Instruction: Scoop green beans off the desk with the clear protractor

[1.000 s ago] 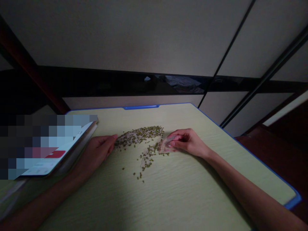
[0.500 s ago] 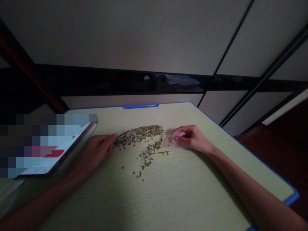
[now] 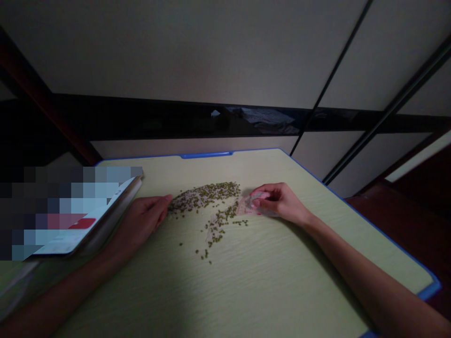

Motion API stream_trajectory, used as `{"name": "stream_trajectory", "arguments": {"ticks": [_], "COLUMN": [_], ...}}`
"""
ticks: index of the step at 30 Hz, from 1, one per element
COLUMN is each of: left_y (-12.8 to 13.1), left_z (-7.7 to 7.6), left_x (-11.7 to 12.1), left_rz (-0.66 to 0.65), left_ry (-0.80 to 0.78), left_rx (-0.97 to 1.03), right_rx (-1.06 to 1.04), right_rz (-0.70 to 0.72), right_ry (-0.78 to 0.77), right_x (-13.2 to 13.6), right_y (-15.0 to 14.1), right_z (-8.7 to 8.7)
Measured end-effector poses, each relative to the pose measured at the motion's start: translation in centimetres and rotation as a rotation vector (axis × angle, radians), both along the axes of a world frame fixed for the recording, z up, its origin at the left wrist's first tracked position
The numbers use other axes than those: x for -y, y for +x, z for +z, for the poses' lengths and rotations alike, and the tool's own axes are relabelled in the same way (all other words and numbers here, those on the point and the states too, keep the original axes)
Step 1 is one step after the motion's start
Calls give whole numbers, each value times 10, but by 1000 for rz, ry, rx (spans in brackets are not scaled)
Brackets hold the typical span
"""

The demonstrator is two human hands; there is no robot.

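A long pile of small green beans [image 3: 214, 191], mixed with pale grains [image 3: 192, 199], lies across the middle of the table. A thinner trail of beans and grains runs toward me below it, with a few stray beans at its near end. My left hand [image 3: 148, 213] is closed at the left tip of the pile, thumb pressed to the fingers; what it holds, if anything, is hidden. To the right of the pile, my right hand [image 3: 282, 202] grips a clear pink protractor [image 3: 244, 206] between thumb and fingers. The protractor's left edge is right by the beans.
The pale table [image 3: 264, 277] has a blue rim and a blue handle [image 3: 207, 155] at the far edge. A tablet [image 3: 84, 227] with a lit, partly blurred screen leans at the left. Wardrobe panels [image 3: 176, 47] rise behind the table.
My right hand and the protractor have shifted very slightly to the left. My left hand and the beans look the same, and the view has moved only a little.
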State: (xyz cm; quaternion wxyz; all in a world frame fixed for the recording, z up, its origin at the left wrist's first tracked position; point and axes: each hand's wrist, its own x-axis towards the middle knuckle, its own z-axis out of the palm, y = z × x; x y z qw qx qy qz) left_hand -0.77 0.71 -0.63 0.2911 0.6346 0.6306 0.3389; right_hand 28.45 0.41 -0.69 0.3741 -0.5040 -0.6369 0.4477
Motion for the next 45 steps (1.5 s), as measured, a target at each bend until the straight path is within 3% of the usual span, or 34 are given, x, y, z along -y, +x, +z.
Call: {"name": "stream_trajectory", "arguments": {"ticks": [16, 28, 45], "left_y": [1, 2, -1], "left_z": [3, 3, 2], "left_x": [1, 1, 1], "left_rz": [12, 19, 10], "left_ry": [-13, 0, -11], "left_rx": [-4, -16, -13], "right_rx": [5, 4, -22], "right_rz": [-57, 40, 70], "right_ry": [12, 41, 11], "right_x": [0, 0, 4], "right_y": [-9, -5, -9], "right_z": [0, -3, -2]}}
